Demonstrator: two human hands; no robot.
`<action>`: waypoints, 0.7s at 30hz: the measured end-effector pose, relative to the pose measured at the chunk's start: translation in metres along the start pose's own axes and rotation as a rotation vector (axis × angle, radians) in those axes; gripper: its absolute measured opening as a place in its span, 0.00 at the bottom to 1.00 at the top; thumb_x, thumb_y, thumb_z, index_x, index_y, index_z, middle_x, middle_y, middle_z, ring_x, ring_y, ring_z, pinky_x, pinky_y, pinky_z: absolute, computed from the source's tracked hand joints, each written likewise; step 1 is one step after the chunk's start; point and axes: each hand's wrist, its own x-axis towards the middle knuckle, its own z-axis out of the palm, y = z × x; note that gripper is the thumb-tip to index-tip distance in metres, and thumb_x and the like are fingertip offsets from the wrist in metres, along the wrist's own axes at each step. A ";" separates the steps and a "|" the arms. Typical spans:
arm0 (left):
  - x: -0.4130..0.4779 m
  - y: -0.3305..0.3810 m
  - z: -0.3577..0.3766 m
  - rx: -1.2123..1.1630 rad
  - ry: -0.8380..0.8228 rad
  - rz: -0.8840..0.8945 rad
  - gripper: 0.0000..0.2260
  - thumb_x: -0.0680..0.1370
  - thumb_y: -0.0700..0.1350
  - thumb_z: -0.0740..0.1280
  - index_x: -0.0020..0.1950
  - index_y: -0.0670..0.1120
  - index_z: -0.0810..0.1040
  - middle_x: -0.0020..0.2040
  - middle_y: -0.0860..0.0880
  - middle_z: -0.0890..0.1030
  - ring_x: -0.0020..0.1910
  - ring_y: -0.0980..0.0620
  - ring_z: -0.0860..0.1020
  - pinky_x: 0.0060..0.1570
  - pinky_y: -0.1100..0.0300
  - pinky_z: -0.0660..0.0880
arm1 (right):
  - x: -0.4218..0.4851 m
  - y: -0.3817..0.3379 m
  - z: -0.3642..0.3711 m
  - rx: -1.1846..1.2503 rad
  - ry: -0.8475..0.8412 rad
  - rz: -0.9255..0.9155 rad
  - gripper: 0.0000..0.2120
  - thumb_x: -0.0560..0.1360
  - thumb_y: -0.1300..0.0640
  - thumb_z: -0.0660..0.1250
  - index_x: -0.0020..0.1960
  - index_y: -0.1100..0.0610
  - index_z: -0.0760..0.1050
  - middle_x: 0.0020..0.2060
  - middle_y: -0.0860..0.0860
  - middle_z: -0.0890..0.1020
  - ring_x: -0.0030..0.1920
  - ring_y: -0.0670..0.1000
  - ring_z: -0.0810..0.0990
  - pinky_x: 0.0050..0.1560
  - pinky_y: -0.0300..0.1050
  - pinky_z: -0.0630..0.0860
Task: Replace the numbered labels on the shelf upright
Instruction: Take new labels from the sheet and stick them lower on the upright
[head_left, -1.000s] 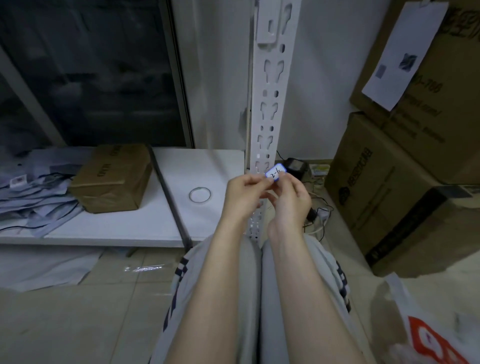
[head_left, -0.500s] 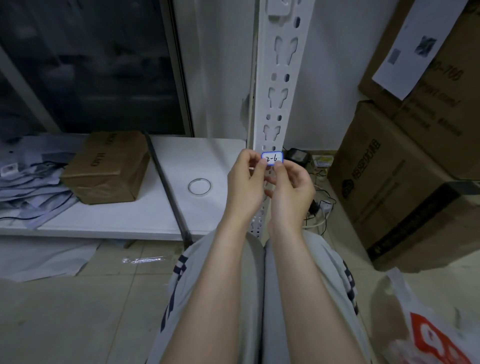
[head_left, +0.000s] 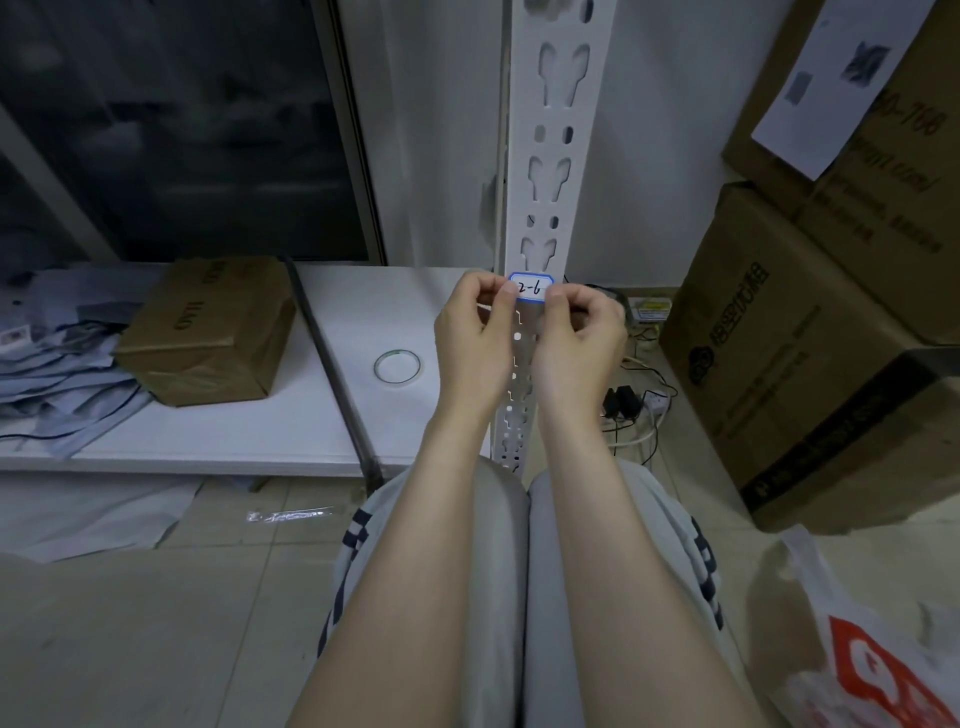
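Note:
A white perforated shelf upright (head_left: 551, 156) runs vertically through the middle of the view. A small white label with a blue border, handwritten "2-6" (head_left: 530, 287), lies level against the face of the upright. My left hand (head_left: 475, 338) pinches the label's left edge. My right hand (head_left: 576, 338) pinches its right edge with thumb and fingers curled. Whether the label sticks to the metal I cannot tell.
A low white shelf board (head_left: 234, 431) on the left carries a brown cardboard box (head_left: 208, 332), a tape ring (head_left: 397, 367) and grey papers (head_left: 52, 364). Large cartons (head_left: 810, 338) stack at right. Cables and a plug (head_left: 631, 402) lie behind; a plastic bag (head_left: 862, 649) lies bottom right.
Both hands lifted the label from a tilted hold in front of the upright and squared it flat against the upright's face; the view has moved closer.

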 end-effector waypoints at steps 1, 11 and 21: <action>0.002 0.000 0.000 -0.001 0.014 0.008 0.06 0.80 0.40 0.65 0.44 0.46 0.76 0.37 0.57 0.78 0.34 0.64 0.74 0.37 0.72 0.68 | 0.001 -0.002 0.000 -0.021 0.006 -0.039 0.04 0.77 0.61 0.67 0.44 0.55 0.78 0.50 0.50 0.76 0.46 0.49 0.79 0.54 0.46 0.76; 0.005 -0.009 0.001 0.077 0.062 0.114 0.04 0.78 0.42 0.69 0.43 0.48 0.78 0.49 0.52 0.77 0.50 0.57 0.77 0.40 0.72 0.69 | 0.010 0.004 0.002 0.052 -0.015 -0.003 0.06 0.75 0.60 0.68 0.41 0.52 0.76 0.43 0.52 0.83 0.47 0.54 0.81 0.52 0.53 0.79; 0.006 -0.012 0.001 0.003 0.034 0.081 0.06 0.77 0.43 0.69 0.40 0.50 0.78 0.51 0.50 0.83 0.51 0.51 0.81 0.47 0.59 0.77 | 0.012 0.006 0.002 0.078 -0.007 0.052 0.07 0.76 0.62 0.68 0.41 0.52 0.75 0.44 0.54 0.83 0.48 0.55 0.82 0.55 0.53 0.79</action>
